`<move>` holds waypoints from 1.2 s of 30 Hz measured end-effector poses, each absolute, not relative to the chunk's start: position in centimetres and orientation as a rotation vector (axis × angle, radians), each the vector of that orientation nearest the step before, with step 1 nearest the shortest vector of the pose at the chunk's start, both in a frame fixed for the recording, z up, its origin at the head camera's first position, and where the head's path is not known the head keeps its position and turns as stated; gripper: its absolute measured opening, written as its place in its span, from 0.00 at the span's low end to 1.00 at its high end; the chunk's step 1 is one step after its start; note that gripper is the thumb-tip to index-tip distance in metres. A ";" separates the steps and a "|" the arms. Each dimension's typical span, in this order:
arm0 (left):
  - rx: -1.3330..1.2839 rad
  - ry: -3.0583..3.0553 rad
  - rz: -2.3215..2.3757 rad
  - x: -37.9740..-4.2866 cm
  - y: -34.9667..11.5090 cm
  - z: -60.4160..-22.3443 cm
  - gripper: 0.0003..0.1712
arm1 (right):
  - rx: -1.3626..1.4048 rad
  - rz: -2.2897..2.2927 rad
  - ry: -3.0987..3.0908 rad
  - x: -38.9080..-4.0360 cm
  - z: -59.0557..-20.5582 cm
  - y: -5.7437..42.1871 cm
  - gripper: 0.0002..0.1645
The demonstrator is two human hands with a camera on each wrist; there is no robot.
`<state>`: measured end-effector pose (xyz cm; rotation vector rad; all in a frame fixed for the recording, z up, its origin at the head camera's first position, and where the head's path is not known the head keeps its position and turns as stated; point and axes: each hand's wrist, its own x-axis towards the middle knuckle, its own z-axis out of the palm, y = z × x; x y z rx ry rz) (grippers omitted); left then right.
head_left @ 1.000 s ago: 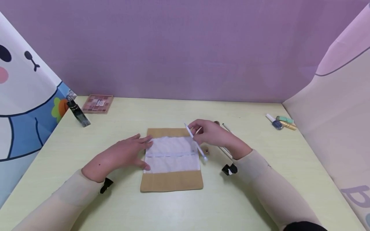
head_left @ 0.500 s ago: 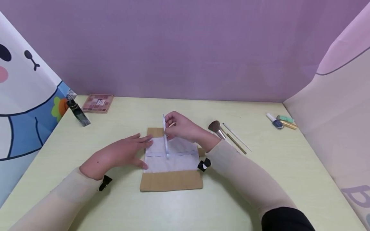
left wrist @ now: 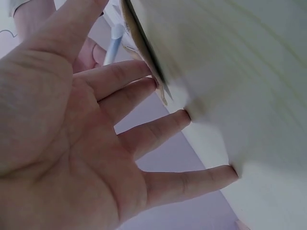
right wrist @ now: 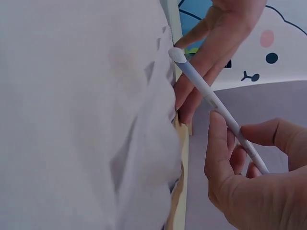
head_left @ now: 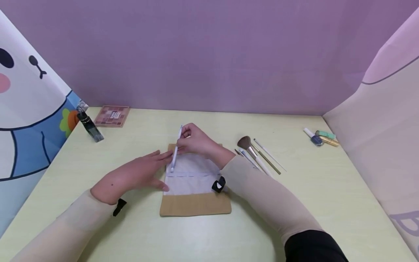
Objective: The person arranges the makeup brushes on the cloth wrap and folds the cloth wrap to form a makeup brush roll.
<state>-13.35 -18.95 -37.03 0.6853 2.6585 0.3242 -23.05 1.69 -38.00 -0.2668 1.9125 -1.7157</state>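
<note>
A tan cloth brush roll (head_left: 196,205) with a white pocketed lining (head_left: 196,183) lies flat on the table. In the head view, my left hand (head_left: 144,173) rests with spread, straight fingers on its left edge, and the left wrist view shows its fingertips against the roll's edge and the tabletop. My right hand (head_left: 199,140) pinches a slim white makeup brush (head_left: 174,158) between thumb and fingers, tilted over the lining's upper left. The right wrist view shows the brush's pale rounded tip (right wrist: 177,55) pointing toward the lining, close beside the left fingers.
Several makeup brushes (head_left: 250,145) lie right of the roll, partly behind the right forearm. A pink palette (head_left: 112,116) and a dark bottle (head_left: 90,126) are at the back left. Small cosmetic tubes (head_left: 324,138) lie at the far right.
My right hand has carried the white makeup brush leftward from the roll's right side to its upper left, uncovering the loose brushes. My left hand has stayed in place.
</note>
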 end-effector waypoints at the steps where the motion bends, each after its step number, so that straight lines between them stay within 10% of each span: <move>1: 0.685 2.658 0.323 -13.4 -18.9 -37.0 0.63 | -0.262 -1.710 1.916 -23.0 -38.0 1.6 0.21; 36: 0.644 2.641 0.283 -13.7 -18.4 -36.6 0.62 | -0.331 -1.548 1.877 -21.1 -38.5 1.1 0.41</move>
